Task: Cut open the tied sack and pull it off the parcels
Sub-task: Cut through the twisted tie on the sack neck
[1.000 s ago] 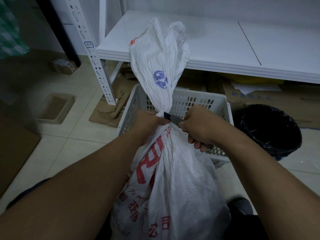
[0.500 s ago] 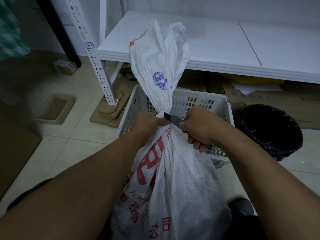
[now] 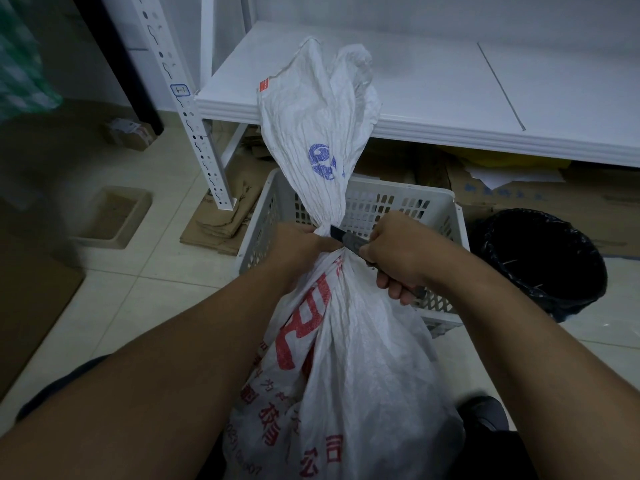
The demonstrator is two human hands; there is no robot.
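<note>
1. Gripping tight, the left hand (image 3: 300, 244) is wrapped around the cinched neck of the white woven sack (image 3: 349, 368), fingers curled fully shut on the gathered fabric.
2. Over on the other side, the right hand (image 3: 398, 252) is fisted around the handle of a utility knife (image 3: 346, 239), all fingers folded closed on it, and the dark blade end is pressed right against the neck where the tie sits.
3. Sack position: it stands upright between the person's forearms, low and close to the body, bulging below the neck with red printed characters on its side (the parcels inside cannot be seen through the fabric).
4. Above the neck, the loose top of the sack fans upward, crumpled, carrying a blue round logo (image 3: 323, 164) and a small red tag (image 3: 264, 85) at its edge.
5. Behind the sack sits a white perforated plastic basket (image 3: 398, 206) on the tiled floor, touching or just beside it.
6. To the right, a black-lined bin (image 3: 540, 261); behind, a white shelf (image 3: 450, 98) with flattened cardboard (image 3: 221, 223) beneath.
</note>
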